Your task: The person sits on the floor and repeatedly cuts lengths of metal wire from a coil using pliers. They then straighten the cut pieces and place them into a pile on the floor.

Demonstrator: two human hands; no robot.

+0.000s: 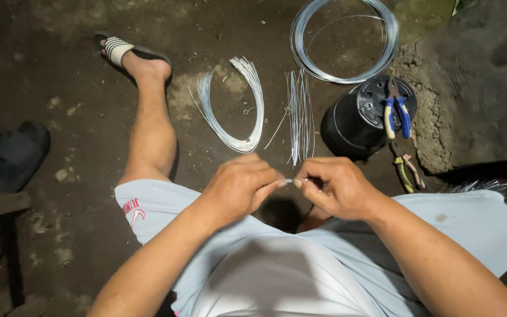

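Observation:
My left hand (240, 186) and my right hand (334, 186) meet in front of me above my lap. Both pinch a short piece of thin silver wire (289, 181) between their fingertips. Only a small bit of the wire shows between the two hands. A dark handle, maybe of a tool, pokes out under my right hand's fingers; I cannot tell what it is. I sit on dark ground in light blue shorts (165, 205), my left leg stretched out.
On the ground ahead lie a U-bent bundle of wire (239, 105), a bunch of straight cut wires (300, 114) and a large wire coil (344, 38). Blue-handled pliers (395, 111) rest on an upturned black pot (353, 123). Another pair of pliers (407, 173) lies beside it.

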